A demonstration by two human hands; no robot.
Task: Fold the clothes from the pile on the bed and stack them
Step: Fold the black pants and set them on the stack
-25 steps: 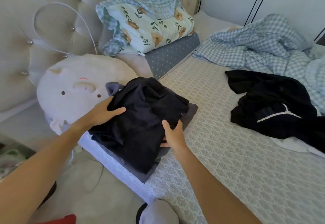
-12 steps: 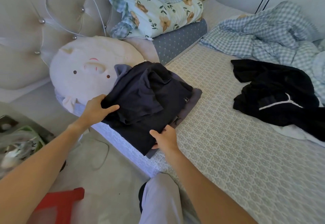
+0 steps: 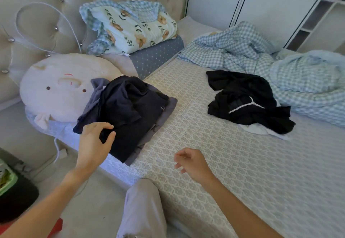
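Observation:
A folded dark navy garment (image 3: 130, 112) lies on top of a stack of grey folded clothes (image 3: 169, 107) at the bed's left edge. My left hand (image 3: 94, 142) hovers at the stack's near left corner, fingers loosely curved over the dark cloth and gripping nothing. Over the patterned sheet (image 3: 214, 163), my right hand (image 3: 192, 163) hangs apart from the stack, loosely curled and empty. A crumpled pile of black clothes (image 3: 246, 99) with a white piece under it lies further right on the bed.
A round pig-face cushion (image 3: 61, 88) touches the stack's left side. A floral quilt (image 3: 130, 26) on a dotted bolster sits by the tufted headboard. A checked blanket (image 3: 280, 66) is bunched at the right. My knee (image 3: 143, 204) is against the bed edge.
Both hands have let go of the navy garment and drawn back; the right hand moved right, off the stack. The view has shifted up and back.

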